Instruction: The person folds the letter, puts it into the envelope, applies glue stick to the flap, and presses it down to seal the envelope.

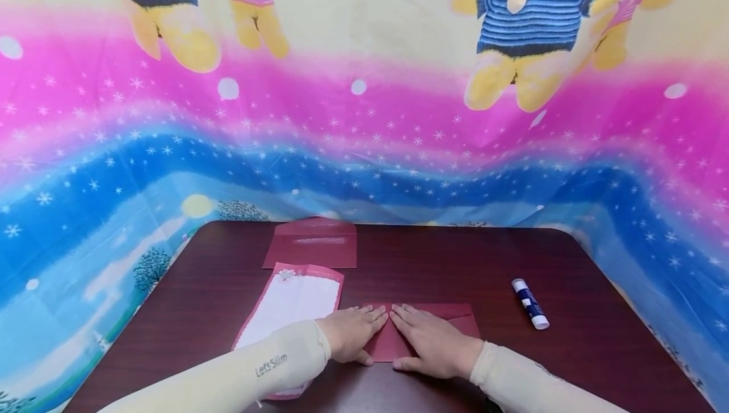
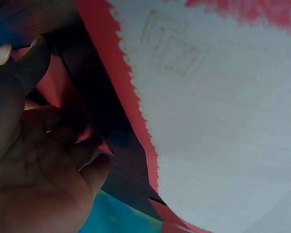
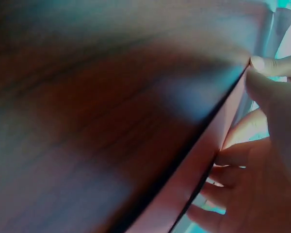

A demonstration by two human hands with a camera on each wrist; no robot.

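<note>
A dark red envelope (image 1: 388,345) lies on the table in the head view. My left hand (image 1: 352,332) rests on its left part with straight fingers. From the right, my right hand (image 1: 435,342) presses flat on the same envelope, the two hands' fingertips almost meeting near its far edge. Both palms hide much of the paper. In the right wrist view, the thumb is at the near edge of the envelope (image 3: 184,189). A white letter sheet with a red scalloped border (image 2: 208,126) lies left of the envelope, partly under the left forearm.
Another red envelope (image 1: 313,253), its flap up and marked with a whitish streak, lies at the table's far left edge. A glue stick (image 1: 530,304) lies to the right on the dark wooden table (image 1: 433,261). A printed cloth (image 1: 364,122) hangs behind.
</note>
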